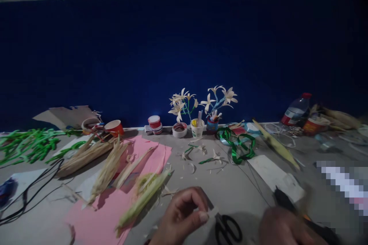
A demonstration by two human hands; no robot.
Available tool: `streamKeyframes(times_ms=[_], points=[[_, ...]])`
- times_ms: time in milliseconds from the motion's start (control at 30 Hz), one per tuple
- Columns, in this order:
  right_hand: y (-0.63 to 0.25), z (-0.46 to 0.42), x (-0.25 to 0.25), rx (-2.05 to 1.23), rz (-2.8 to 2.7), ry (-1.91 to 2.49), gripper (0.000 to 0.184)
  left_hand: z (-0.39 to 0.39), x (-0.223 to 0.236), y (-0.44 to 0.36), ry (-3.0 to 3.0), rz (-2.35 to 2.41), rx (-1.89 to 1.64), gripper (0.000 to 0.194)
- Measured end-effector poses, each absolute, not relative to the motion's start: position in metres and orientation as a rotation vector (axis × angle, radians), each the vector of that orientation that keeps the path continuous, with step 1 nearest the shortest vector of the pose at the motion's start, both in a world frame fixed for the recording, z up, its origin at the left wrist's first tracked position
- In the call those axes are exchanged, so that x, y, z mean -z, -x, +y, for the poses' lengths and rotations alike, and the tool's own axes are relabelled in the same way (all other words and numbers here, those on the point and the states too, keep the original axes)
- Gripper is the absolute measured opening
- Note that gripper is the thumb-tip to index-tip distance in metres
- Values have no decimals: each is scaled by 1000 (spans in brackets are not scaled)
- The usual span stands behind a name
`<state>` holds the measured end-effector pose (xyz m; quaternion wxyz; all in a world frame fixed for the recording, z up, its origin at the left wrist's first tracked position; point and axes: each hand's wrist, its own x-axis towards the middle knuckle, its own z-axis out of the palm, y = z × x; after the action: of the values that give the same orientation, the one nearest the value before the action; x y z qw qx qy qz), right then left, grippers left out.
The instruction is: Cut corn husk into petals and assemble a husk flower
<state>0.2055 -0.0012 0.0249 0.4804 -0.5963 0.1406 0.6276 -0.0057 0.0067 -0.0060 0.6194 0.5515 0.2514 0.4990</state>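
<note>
My left hand (pixel 184 214) is closed at the front middle, thumb and forefinger pinching a small pale strip (pixel 213 212). Just right of it lie scissors (pixel 228 229) with black handles. At the lower right, my right hand (pixel 283 226) is smeared by motion and its fingers do not show clearly. Beside it is a black tool like a glue gun (pixel 284 200), partly covered by the hand; whether the hand grips it I cannot tell. Beyond my left hand, small pale flower pieces (pixel 212 157) with green stems lie among scraps.
Corn husks (pixel 143 203) and pink paper (pixel 94 218) spread across the left. Green pipe cleaners (pixel 31 145) are heaped farther left. Husk flowers (pixel 179 105) stand in cups along the back. Green ribbon (pixel 240 147), a white card (pixel 274 176) and a plastic bottle (pixel 296 110) sit rightward.
</note>
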Motion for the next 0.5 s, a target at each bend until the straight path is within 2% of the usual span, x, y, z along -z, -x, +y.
streamKeyframes(times_ms=[67,133,233,333,500], points=[[-206,-1,-28,-1512,0,1427,39,7,7,7,-1262,620,-1079,25],[-204,-6,-32,-1471,-812,1333,17,7,4,7,-1327,635,-1025,26],[-201,-9,-41,-1278,-1683,1230,15,9,-4,6,-1460,684,-959,29],[-197,-6,-46,-1295,-1872,1288,3,11,-12,6,-1560,753,-889,30],[-191,-3,-40,-1581,-1432,1157,24,12,-9,1,-1337,570,-993,32]])
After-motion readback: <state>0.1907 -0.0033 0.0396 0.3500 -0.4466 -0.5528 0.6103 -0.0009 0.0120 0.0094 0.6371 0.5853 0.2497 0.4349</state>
